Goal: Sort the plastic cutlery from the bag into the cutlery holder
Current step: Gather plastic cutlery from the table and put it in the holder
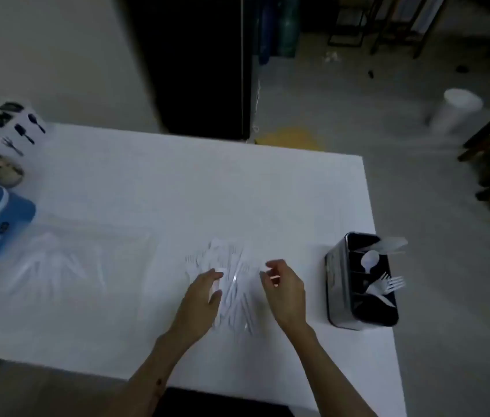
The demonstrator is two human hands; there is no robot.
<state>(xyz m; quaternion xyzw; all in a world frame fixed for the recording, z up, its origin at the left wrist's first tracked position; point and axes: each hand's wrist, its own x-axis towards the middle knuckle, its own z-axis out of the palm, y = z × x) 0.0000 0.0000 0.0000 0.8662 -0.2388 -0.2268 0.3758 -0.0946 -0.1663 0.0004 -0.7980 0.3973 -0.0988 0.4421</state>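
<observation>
I am reaching both bare forearms forward side by side, my left hand lying with fingers curled, my right hand pinching its fingertips together.

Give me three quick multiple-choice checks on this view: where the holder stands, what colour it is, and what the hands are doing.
1. Where is the holder?
A. on the table's right edge
B. at the far left corner
C. on the floor

2. What colour is the holder?
A. white
B. black
C. blue

3. Where are the left hand and right hand?
A. inside the holder
B. over the cutlery pile
C. lifting the bag

Key: 1 A, it stands by the right edge of the table; 2 B, its walls look dark; 3 B, both hands flank the pile mid-table.
</observation>
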